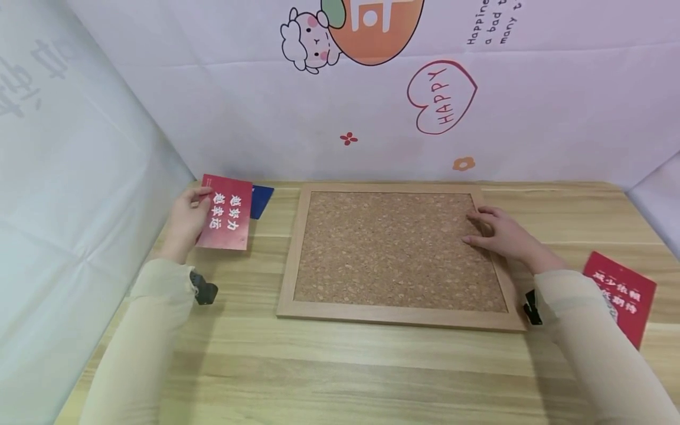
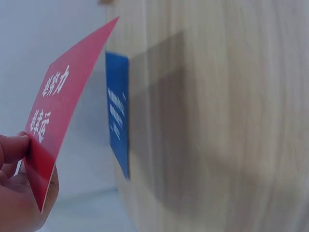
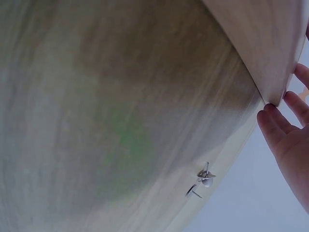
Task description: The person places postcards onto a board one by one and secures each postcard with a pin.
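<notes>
My left hand [image 1: 187, 221] pinches a red card [image 1: 225, 212] with white Chinese characters between thumb and fingers, raised off the table at the left. Beneath it, a blue card [image 2: 118, 111] lies on the wood, mostly covered in the head view. A cork board [image 1: 395, 251] with a pale wooden frame lies flat in the middle. Over its right side reaches my right hand [image 1: 502, 235], fingers spread loosely and holding nothing. In the right wrist view its fingertips [image 3: 275, 113] are at the frame's edge; whether all of them touch cannot be told.
On the table's right lies another red card [image 1: 632, 289], partly behind my right sleeve. A few metal push pins [image 3: 205, 180] rest near the table's back edge in the right wrist view. A white printed cloth [image 1: 255, 118] stands behind, with more white cloth along the left.
</notes>
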Motion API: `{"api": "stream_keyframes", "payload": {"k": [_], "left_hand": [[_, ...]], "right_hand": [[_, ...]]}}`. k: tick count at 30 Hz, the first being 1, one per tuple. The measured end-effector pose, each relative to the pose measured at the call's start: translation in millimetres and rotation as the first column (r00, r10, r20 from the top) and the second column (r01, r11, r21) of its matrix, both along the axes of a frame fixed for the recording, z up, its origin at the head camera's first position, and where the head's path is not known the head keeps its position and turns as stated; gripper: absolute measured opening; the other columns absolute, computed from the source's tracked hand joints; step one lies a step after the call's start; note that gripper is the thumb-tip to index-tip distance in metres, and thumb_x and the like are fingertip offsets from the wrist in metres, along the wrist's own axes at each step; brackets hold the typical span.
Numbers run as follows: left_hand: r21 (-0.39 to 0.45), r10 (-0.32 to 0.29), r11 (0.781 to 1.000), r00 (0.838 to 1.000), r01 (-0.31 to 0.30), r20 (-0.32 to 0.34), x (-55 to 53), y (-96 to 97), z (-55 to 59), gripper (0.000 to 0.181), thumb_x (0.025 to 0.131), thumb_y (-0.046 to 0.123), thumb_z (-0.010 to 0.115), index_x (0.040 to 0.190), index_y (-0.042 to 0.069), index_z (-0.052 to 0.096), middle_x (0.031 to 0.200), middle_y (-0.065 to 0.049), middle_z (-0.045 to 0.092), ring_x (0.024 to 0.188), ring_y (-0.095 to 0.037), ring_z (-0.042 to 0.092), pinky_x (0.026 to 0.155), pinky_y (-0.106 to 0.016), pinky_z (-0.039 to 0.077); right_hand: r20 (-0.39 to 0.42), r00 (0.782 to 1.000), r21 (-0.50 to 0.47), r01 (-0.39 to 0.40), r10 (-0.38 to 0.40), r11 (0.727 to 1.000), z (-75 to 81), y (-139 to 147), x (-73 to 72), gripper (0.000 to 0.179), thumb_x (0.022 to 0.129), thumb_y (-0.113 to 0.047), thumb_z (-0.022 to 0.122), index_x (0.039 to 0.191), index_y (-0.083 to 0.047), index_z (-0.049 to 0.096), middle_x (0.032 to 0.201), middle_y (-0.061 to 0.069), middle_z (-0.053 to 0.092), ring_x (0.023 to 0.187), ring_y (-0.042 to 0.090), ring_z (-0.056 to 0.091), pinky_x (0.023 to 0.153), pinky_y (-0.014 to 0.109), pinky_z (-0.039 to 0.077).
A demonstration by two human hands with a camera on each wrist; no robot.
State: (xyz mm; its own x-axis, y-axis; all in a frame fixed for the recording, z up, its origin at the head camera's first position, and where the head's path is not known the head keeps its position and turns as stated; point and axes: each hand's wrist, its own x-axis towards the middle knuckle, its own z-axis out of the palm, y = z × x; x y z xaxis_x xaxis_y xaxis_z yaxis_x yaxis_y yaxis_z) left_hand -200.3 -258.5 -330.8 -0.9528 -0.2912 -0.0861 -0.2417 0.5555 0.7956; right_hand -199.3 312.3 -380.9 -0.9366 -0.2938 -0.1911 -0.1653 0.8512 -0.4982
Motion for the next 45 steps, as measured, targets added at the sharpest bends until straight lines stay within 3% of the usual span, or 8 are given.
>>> {"api": "stream_keyframes", "payload": {"k": [4, 8, 16, 22, 33, 39, 45], "left_hand": [[0.034, -0.044, 0.998, 0.999, 0.044, -0.011, -4.1, 16.6, 4.5, 0.042, 0.103, 0.019, 0.037, 0.143, 0.006, 0.042, 0.143, -0.020, 0.042, 0.107, -0.022, 0.049, 0.073, -0.019, 0.044], [0.057, -0.096, 0.994, 0.995, 0.096, -0.008, -6.5, 35.5, 9.0, 0.041, 0.102, 0.015, 0.040, 0.142, 0.006, 0.043, 0.144, -0.020, 0.042, 0.112, -0.025, 0.048, 0.080, -0.021, 0.044], [0.098, -0.212, 0.973, 0.977, 0.209, 0.022, -6.4, 71.5, 11.9, 0.041, 0.101, 0.013, 0.044, 0.141, 0.006, 0.043, 0.145, -0.018, 0.041, 0.117, -0.031, 0.053, 0.095, -0.038, 0.051], [0.109, -0.285, 0.954, 0.958, 0.280, 0.029, -6.1, 92.0, 7.3, 0.039, 0.099, 0.010, 0.048, 0.138, 0.005, 0.047, 0.142, -0.017, 0.044, 0.110, -0.027, 0.054, 0.088, -0.033, 0.053], [0.081, -0.348, 0.936, 0.935, 0.342, 0.069, -3.8, 117.7, -3.9, 0.039, 0.094, 0.006, 0.056, 0.132, 0.003, 0.050, 0.131, -0.019, 0.051, 0.098, -0.027, 0.060, 0.076, -0.028, 0.057], [0.042, -0.403, 0.915, 0.912, 0.401, 0.078, -4.0, 128.5, -15.0, 0.038, 0.093, 0.007, 0.059, 0.130, 0.001, 0.052, 0.127, -0.020, 0.055, 0.085, -0.018, 0.059, 0.066, -0.019, 0.052], [0.083, -0.429, 0.903, 0.898, 0.423, 0.100, 0.0, 137.1, -20.7, 0.038, 0.092, 0.008, 0.060, 0.128, 0.000, 0.052, 0.126, -0.019, 0.055, 0.080, -0.012, 0.056, 0.066, -0.015, 0.049]], "right_hand": [[0.003, 1.000, 0.000, 0.006, -0.006, 1.000, 0.1, -1.0, -0.4, 0.074, 0.091, -0.039, 0.063, 0.144, 0.004, 0.035, 0.151, 0.036, 0.017, 0.136, 0.058, 0.017, 0.107, 0.070, 0.019], [0.001, 1.000, 0.004, 0.004, -0.004, 1.000, -0.7, -1.0, -0.6, 0.074, 0.091, -0.039, 0.063, 0.144, 0.004, 0.035, 0.151, 0.036, 0.017, 0.136, 0.058, 0.017, 0.107, 0.070, 0.019], [0.003, 1.000, -0.002, 0.007, -0.007, 1.000, -0.7, -0.5, -0.3, 0.075, 0.091, -0.040, 0.063, 0.144, 0.004, 0.035, 0.151, 0.036, 0.017, 0.136, 0.058, 0.017, 0.107, 0.070, 0.019], [0.012, 1.000, 0.002, 0.010, -0.011, 1.000, -0.7, -0.8, 0.0, 0.075, 0.091, -0.041, 0.063, 0.145, 0.004, 0.034, 0.151, 0.036, 0.016, 0.136, 0.058, 0.016, 0.107, 0.070, 0.019], [0.041, 0.999, -0.008, 0.011, -0.010, 1.000, -0.4, 0.4, 1.2, 0.077, 0.091, -0.043, 0.061, 0.146, 0.002, 0.032, 0.153, 0.035, 0.013, 0.136, 0.058, 0.015, 0.106, 0.071, 0.020], [0.038, 0.999, -0.014, 0.011, -0.010, 1.000, -0.5, 0.9, 1.3, 0.076, 0.091, -0.042, 0.061, 0.146, 0.002, 0.033, 0.152, 0.035, 0.013, 0.136, 0.058, 0.016, 0.106, 0.071, 0.020], [0.031, 0.999, -0.016, 0.010, -0.010, 1.000, 0.3, 0.0, 0.7, 0.076, 0.091, -0.041, 0.062, 0.146, 0.003, 0.033, 0.152, 0.035, 0.014, 0.136, 0.058, 0.015, 0.107, 0.071, 0.019]]}}
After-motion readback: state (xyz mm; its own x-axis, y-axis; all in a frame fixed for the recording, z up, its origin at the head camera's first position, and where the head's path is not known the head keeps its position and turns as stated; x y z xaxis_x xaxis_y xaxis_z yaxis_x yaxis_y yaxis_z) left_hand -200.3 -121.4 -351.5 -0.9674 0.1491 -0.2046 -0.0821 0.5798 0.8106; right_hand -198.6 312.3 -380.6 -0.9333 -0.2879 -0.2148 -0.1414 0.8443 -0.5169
